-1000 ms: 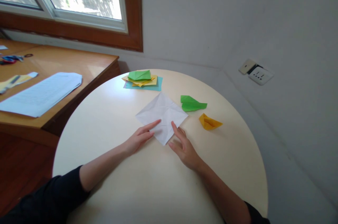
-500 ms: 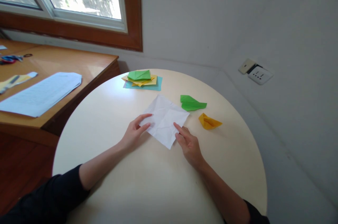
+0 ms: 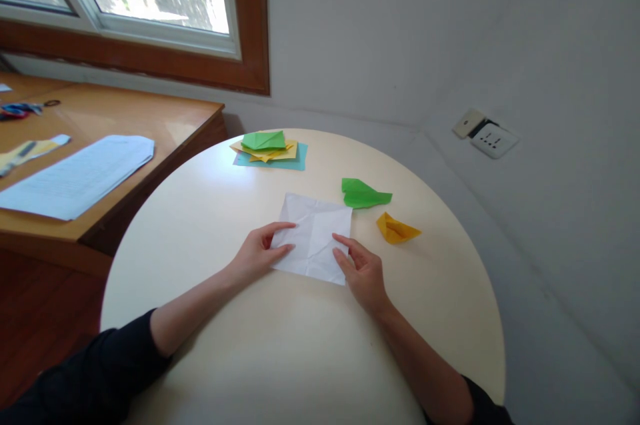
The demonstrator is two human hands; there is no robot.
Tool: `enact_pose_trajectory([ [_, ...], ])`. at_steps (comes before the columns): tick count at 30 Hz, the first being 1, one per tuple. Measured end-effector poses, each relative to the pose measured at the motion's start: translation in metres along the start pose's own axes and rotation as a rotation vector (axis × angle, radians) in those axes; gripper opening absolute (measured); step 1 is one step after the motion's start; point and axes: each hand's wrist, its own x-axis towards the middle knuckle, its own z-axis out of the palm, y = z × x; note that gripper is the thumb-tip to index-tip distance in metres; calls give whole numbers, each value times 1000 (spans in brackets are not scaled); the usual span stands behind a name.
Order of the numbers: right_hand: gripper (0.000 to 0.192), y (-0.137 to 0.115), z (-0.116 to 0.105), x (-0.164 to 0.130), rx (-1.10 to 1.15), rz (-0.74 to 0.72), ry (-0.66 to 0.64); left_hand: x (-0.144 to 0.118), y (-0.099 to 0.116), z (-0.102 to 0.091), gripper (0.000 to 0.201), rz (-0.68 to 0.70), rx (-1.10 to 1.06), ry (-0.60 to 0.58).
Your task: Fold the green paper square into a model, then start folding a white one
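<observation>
Sheet: creased white square paper sheet [image 3: 315, 235], mid-frame — we pin it flat on the round cream table [image 3: 250, 358].
Left hand [image 3: 260, 253]: fingers together, pressing its left edge.
Right hand [image 3: 364, 271]: fingers curled together, steadying the right edge.

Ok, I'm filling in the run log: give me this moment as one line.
left hand: on white sheet left edge | right hand: on right edge | sheet flat on round table | green, yellow folded pieces beside

We are observing two bare forearms ending in the bare left hand [image 3: 257, 257] and the bare right hand [image 3: 364, 273]. We are noting dark, near-black fabric sleeves pushed up toward the elbows on both arms. We are finding no rings, watches or markings showing on either hand or wrist.
</observation>
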Motion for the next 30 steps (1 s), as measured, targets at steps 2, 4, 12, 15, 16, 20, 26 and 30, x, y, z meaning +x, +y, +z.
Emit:
enact_pose_trajectory([
  [2,27,-2,0,0,-12,-25,-8,0,-1,1,46,-15,77,19],
  [4,25,-3,1,-1,-21,-48,-14,0,-1,2,45,-17,135,45],
  [12,34,-2,4,-2,-46,4,-75,-2,-1,5,42,3,149,84],
  [15,40,-3,5,-2,-84,58,-89,-2,-3,6,43,16,142,65],
  [16,41,-4,5,-2,-95,67,-85,-2,-3,6,44,16,142,58],
  [20,40,-4,5,-1,-100,19,-46,-2,-4,6,42,37,180,52],
  [26,35,-7,5,0,-89,-15,-29,-2,-8,4,36,90,275,80],
  [30,33,-6,5,-1,-50,-21,-17,-2,-7,4,31,120,307,96],
])
